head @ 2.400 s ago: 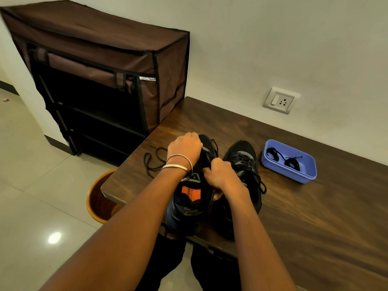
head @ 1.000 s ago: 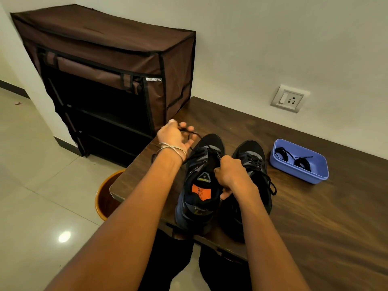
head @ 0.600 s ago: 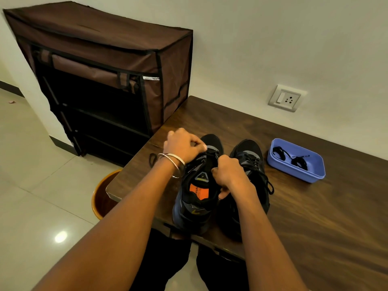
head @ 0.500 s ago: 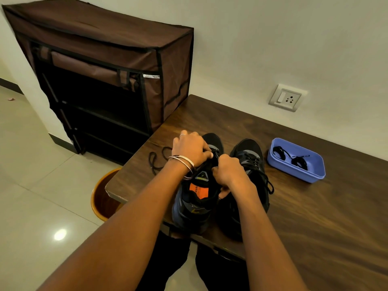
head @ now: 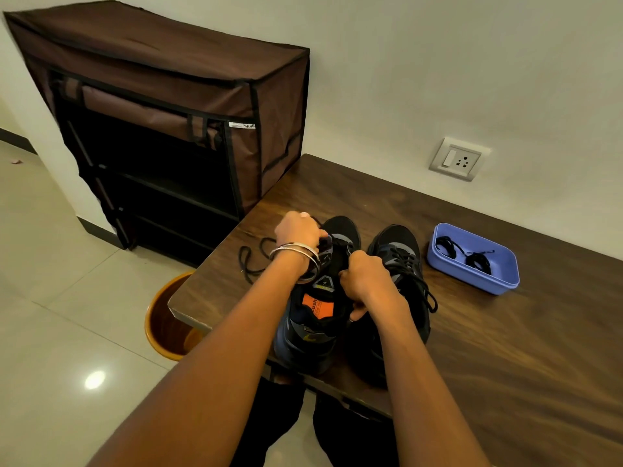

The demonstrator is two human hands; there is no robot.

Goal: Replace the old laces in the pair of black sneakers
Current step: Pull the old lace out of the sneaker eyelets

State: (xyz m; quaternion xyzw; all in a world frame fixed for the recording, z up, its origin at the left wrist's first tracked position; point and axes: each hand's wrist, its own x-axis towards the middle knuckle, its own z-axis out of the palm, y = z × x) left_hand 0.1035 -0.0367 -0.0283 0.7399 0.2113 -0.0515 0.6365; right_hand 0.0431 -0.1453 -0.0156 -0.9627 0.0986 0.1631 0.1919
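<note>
Shoe cabinet (head: 161, 136), brown fabric, stands against the wall left of the counter (head: 505, 348); no part in this step.

Counter: dark wood. Both sneakers sit at its near edge, heels toward the person. Risk: the left sneaker (head: 313, 318) has its heel at or slightly over the edge. A hard upward pull on the lace could tip or drag it off toward the orange bin (head: 165, 318) on the floor below the counter's corner.

Right sneaker (head: 404, 264): fully laced, untouched, touching or just beside the left one. Risk: its loose lace ends lie near the working hand and could be snagged.

Blue tray (head: 472, 261): well right of the shoes, holding two bundled black laces (head: 462, 254), judged to be the replacements. Old and new are both black, so a mix-up is possible if the pulled lace is set down near the tray.

Left hand (head: 298, 230): fingers curled at the eyelets of the left sneaker, gripping the old lace (head: 251, 261) as far as can be seen; the exact pinch is hidden. The freed length lies looped on the counter to the left, near the edge, and could slide off.

Right hand (head: 365, 278): closed on the left sneaker's collar and tongue, steadying it. If this grip slackens, the shoe lifts with the lace.

Judgement: unlacing of first shoe partway done.
</note>
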